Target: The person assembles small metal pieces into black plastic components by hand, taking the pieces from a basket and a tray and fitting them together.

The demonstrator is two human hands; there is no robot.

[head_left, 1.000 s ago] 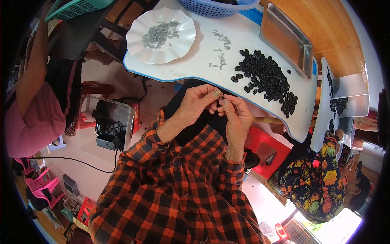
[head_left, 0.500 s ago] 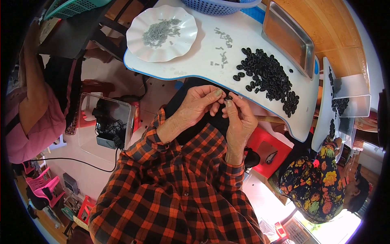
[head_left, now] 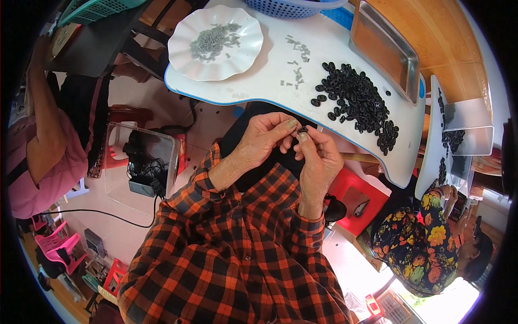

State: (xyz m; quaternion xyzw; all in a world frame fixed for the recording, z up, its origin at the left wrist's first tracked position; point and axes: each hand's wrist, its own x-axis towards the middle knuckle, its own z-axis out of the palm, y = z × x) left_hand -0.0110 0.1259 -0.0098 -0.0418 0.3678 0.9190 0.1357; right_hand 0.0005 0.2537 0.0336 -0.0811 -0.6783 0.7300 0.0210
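Note:
Between the thumb and finger of my right hand (head_left: pixel 318 159) is a small black oval piece (head_left: pixel 302 129), held just off the table's near edge. My left hand (head_left: pixel 261 141) is closed in a pinch beside it, the fingertips almost meeting those of the right; whatever it grips is too small to make out. On the white table (head_left: pixel 270 81) lies a heap of similar black oval pieces (head_left: pixel 359 100), some with holes. Short translucent grey pieces (head_left: pixel 298 54) are scattered to the heap's left. More translucent pieces (head_left: pixel 213 42) lie in a white scalloped plate (head_left: pixel 181 60).
A metal tray (head_left: pixel 377 32) and a blue basket (head_left: pixel 294 8) stand along the far side. A clear bin (head_left: pixel 116 178) with black cables is on the floor at left, a red stool (head_left: pixel 359 200) at right. Other people sit on both sides.
My hands stay almost in place, with slight finger movement around the black oval piece. The person at right has shifted a hand a little.

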